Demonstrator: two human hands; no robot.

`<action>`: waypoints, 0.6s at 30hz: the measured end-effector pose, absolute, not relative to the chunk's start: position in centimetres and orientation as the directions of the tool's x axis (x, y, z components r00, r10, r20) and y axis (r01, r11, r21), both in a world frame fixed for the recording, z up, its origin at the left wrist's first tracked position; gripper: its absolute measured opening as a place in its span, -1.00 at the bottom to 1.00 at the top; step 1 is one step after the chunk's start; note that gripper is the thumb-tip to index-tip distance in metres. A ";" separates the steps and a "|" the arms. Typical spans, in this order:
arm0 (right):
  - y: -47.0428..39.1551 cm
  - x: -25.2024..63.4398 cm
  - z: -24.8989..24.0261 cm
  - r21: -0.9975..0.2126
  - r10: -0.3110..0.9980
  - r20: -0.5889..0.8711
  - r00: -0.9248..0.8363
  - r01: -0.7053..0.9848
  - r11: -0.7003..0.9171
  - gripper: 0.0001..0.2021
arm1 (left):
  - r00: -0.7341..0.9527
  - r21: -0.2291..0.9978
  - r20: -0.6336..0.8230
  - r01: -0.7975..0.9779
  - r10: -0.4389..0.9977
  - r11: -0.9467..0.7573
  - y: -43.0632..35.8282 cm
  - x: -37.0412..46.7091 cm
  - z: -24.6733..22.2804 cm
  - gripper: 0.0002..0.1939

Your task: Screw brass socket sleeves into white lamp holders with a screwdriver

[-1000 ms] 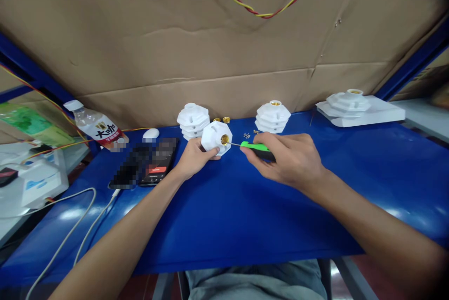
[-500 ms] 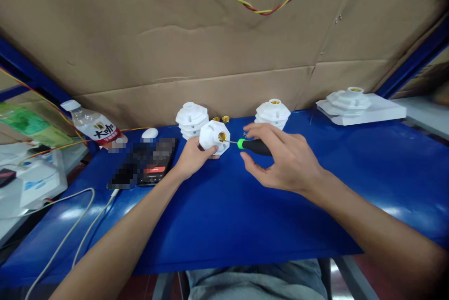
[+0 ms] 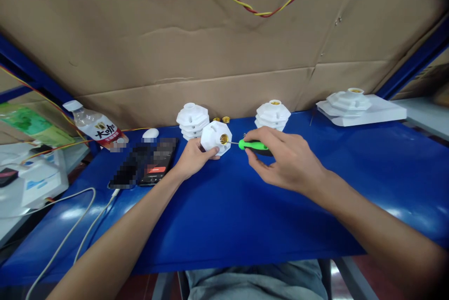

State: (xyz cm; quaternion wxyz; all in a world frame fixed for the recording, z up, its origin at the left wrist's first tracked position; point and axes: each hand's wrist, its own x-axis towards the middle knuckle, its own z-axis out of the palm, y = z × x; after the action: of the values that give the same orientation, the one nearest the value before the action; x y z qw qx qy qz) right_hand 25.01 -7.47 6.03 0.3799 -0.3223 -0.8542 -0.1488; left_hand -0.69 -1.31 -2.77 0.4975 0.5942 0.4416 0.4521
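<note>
My left hand (image 3: 196, 157) grips a white octagonal lamp holder (image 3: 211, 137) by its lower edge, tilted so its brass-threaded socket faces right. In my right hand (image 3: 284, 157) is a screwdriver (image 3: 254, 145) with a green and black handle, held by thumb and fingers. Its thin shaft points left into the socket; the tip is hidden inside. Behind the left hand stands a stack of white lamp holders (image 3: 192, 117). Another stack (image 3: 272, 115), with a brass thread showing on top, is behind the right hand. Two small brass screw shells (image 3: 226, 119) lie between the stacks.
Two phones (image 3: 157, 162), a white oval case (image 3: 150, 133) and a drink bottle (image 3: 94, 125) are on the left of the blue table (image 3: 224, 216). More lamp holders (image 3: 347, 101) rest on a white box (image 3: 379, 109) at right. A red-yellow twisted wire (image 3: 238, 1) hangs above.
The screwdriver handle has turned, its green side now showing. My right fingers have closed in around it. The lamp holder and left hand stay almost in place.
</note>
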 end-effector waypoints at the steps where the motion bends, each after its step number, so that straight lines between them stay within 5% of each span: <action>1: -7.5 24.9 6.0 0.034 0.423 0.755 -0.501 0.674 0.738 -0.90 | 0.204 0.992 0.093 0.069 0.975 -0.109 -1.3 -0.7 -2.8 -0.57; 5: -7.3 24.7 5.5 0.145 0.356 0.812 -0.462 0.752 0.643 -0.84 | 0.199 0.992 0.095 0.065 0.975 -0.110 -1.4 -0.6 -2.6 -0.57; 11: -7.2 25.3 6.2 -0.036 0.469 0.729 -0.498 0.657 0.753 -0.83 | 0.201 0.989 0.113 0.070 0.973 -0.130 -1.5 -0.7 -2.6 -0.55; 15: -6.9 25.6 6.0 0.045 0.433 0.730 -0.528 0.670 0.741 -0.94 | 0.212 0.990 0.101 0.071 0.972 -0.118 -1.3 -0.8 -2.9 -0.57; 18: -6.6 25.6 5.6 0.071 0.421 0.791 -0.445 0.749 0.659 -0.83 | 0.226 0.992 0.098 0.058 0.969 -0.114 -1.3 -0.7 -2.8 -0.56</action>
State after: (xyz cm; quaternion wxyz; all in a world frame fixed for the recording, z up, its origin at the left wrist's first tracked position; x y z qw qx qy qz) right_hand 25.64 -6.60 5.56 0.3891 -0.3552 -0.8234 -0.2108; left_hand -0.71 -1.26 -2.82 0.5074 0.5962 0.4308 0.4489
